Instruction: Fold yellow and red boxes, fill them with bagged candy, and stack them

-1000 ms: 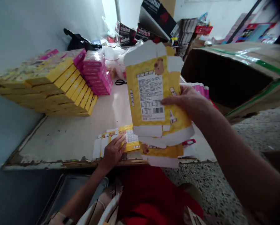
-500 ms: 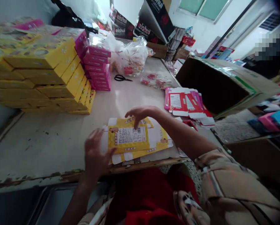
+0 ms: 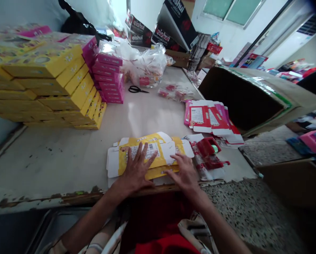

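Flat yellow carton blanks (image 3: 158, 163) with white flaps lie overlapped near the table's front edge. My left hand (image 3: 137, 167) rests on the top blank, palm down with its fingers spread over the printed label. At the right end of the blanks is my right hand (image 3: 183, 172), its fingers apart and touching the yellow and white card near the flap. A red tape dispenser (image 3: 209, 148) lies just right of that hand, on clear plastic packaging with red print.
Stacked yellow boxes (image 3: 67, 84) and pink boxes (image 3: 108, 79) stand at the left. Black scissors (image 3: 138, 89) lie mid-table near clear bags (image 3: 149, 67). Red and pink flat cartons (image 3: 202, 116) are at the right, beside a large open cardboard box (image 3: 226, 95).
My left hand has moved right from the blanks' left edge onto the top blank. My right hand has drawn back toward me and right, uncovering the tape dispenser. The blanks have shifted slightly left.
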Action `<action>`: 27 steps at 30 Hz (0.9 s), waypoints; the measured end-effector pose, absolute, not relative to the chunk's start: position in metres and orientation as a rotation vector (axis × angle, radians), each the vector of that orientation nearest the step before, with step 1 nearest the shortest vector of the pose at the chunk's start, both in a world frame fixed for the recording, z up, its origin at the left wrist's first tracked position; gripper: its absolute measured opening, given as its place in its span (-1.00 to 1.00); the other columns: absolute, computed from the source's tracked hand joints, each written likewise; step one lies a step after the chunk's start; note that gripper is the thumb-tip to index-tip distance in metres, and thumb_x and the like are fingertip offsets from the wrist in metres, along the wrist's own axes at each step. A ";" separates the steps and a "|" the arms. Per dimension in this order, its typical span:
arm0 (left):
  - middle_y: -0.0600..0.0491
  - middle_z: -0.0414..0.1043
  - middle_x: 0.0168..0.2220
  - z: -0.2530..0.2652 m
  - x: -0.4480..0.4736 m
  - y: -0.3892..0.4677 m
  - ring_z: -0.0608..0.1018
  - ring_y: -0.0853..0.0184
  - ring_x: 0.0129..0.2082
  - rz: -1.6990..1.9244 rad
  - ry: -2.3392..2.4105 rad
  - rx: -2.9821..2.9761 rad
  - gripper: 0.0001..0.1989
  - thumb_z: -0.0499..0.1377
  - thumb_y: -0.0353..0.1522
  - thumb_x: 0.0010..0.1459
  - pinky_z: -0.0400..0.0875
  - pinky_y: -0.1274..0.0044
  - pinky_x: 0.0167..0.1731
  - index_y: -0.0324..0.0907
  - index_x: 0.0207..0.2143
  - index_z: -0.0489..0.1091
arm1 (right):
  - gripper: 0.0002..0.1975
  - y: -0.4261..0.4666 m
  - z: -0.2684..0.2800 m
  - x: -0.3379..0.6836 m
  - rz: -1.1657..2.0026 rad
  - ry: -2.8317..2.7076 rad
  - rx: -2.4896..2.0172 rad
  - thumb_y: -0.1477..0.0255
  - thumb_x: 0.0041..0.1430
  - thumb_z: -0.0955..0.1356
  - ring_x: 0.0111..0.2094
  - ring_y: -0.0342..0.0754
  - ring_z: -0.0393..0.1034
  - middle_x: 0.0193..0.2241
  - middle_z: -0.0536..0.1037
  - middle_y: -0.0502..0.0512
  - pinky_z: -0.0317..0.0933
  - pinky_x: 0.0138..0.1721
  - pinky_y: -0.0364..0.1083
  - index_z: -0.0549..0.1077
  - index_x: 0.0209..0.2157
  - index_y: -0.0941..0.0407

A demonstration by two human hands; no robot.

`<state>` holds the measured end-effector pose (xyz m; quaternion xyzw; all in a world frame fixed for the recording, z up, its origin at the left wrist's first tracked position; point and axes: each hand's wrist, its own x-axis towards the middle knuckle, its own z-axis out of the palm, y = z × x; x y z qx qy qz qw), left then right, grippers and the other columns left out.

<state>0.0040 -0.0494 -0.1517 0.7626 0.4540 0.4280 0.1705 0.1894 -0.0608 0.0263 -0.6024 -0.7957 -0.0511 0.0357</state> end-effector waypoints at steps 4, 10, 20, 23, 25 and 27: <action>-0.43 -0.22 0.49 -0.164 0.021 -0.027 -0.11 -0.40 0.45 1.056 1.393 2.067 0.45 0.37 0.31 -0.39 -0.35 -0.19 0.32 -0.20 0.45 0.03 | -0.44 -0.054 0.010 0.218 -0.234 -2.685 -1.760 0.49 0.11 0.50 0.19 0.31 0.27 0.21 0.39 0.27 0.25 0.21 0.28 0.50 0.17 -0.04; -0.42 -0.10 0.46 -0.154 -0.019 0.049 0.09 -0.27 0.41 0.833 1.495 2.064 0.35 0.43 0.20 -0.27 -0.06 0.02 0.33 -0.21 0.45 0.02 | -0.56 0.011 -0.002 0.214 -0.104 -2.620 -1.657 0.46 0.15 0.48 0.11 0.28 0.28 0.09 0.43 0.26 0.28 0.17 0.24 0.58 0.08 -0.04; -0.25 0.41 0.10 -0.110 -0.057 0.115 0.38 -0.09 0.14 0.658 1.418 2.137 -0.11 0.47 0.03 -0.22 0.23 0.21 0.12 -0.22 0.10 0.36 | -0.67 0.022 0.014 0.211 0.187 -2.352 -1.629 0.45 0.03 0.53 0.01 0.16 0.45 -0.03 0.56 0.22 0.34 0.10 0.13 0.65 -0.10 0.07; -0.17 0.46 0.01 -0.093 -0.067 0.110 0.45 0.01 0.03 0.696 1.357 2.125 -0.32 0.41 -0.01 -0.08 0.31 0.33 -0.01 -0.20 0.01 0.39 | -0.68 0.014 0.027 0.193 0.211 -2.174 -1.617 0.31 0.25 0.41 -0.16 0.10 0.52 -0.16 0.62 0.24 0.40 -0.05 0.08 0.60 -0.04 0.16; -0.06 0.52 -0.13 -0.079 -0.078 0.102 0.52 0.17 -0.15 0.707 1.251 2.105 -0.53 0.27 -0.04 0.12 0.34 0.45 -0.17 -0.19 -0.08 0.42 | -0.65 0.008 0.034 0.179 0.273 -2.109 -1.587 0.25 0.32 0.35 -0.25 0.05 0.54 -0.23 0.64 0.21 0.42 -0.13 0.03 0.58 -0.03 0.18; 0.04 0.55 -0.24 -0.064 -0.086 0.088 0.52 0.30 -0.32 0.694 1.120 2.087 -0.63 0.11 -0.07 0.28 0.33 0.53 -0.31 -0.16 -0.10 0.42 | -0.63 0.000 0.034 0.169 0.352 -2.083 -1.550 0.22 0.33 0.33 -0.26 0.02 0.55 -0.24 0.66 0.17 0.43 -0.15 -0.01 0.56 -0.01 0.17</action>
